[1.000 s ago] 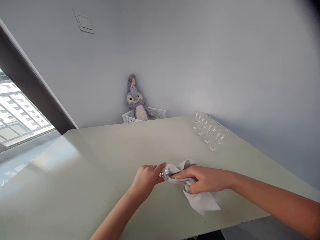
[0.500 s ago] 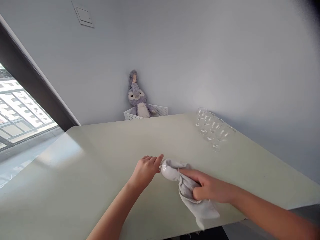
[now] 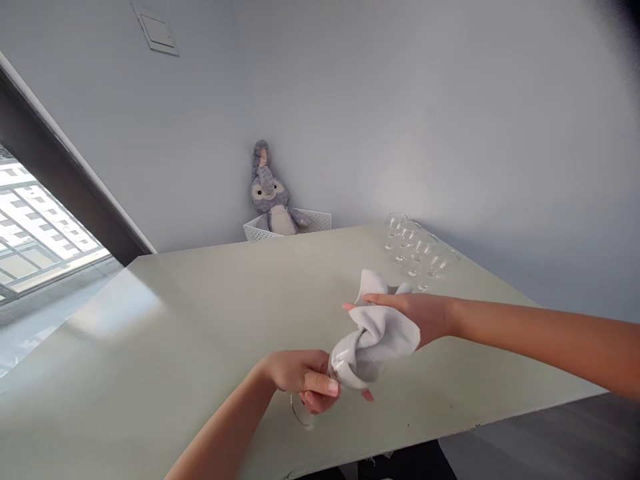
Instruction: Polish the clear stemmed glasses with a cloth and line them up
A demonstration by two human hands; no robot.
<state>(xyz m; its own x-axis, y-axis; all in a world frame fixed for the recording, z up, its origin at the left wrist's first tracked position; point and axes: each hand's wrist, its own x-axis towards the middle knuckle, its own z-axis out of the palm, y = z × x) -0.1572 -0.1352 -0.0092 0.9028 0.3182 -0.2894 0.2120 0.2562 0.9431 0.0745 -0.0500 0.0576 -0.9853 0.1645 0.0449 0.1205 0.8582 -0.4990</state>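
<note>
OK, L hand (image 3: 303, 377) is clasping the glass (image 3: 340, 360), fingers wrapping the stem right by the bowl, foot poking out below. Glass is slanting, bowl end to the R, hanging over the counter (image 3: 225, 320) nr the front edge. R hand (image 3: 430, 317) is holding the cloth (image 3: 387, 333), bunching it at the bowl; some's looking tucked inside. How tight, can't tell.

Handling-wise I'm guessing light, stiff, v. fragile, slippery where bare; cloth's prob. soft, grippy. Stem/bowl join is seeming the best hold; twisting hard on the thin stem is risking a snap.

Pose: L forearm's slanting up from lower L, wrist bending inward; R forearm's lying nearly level, fingers pointing L, fairly straight. More glasses (image 3: 423, 248) are standing at the far R.
</note>
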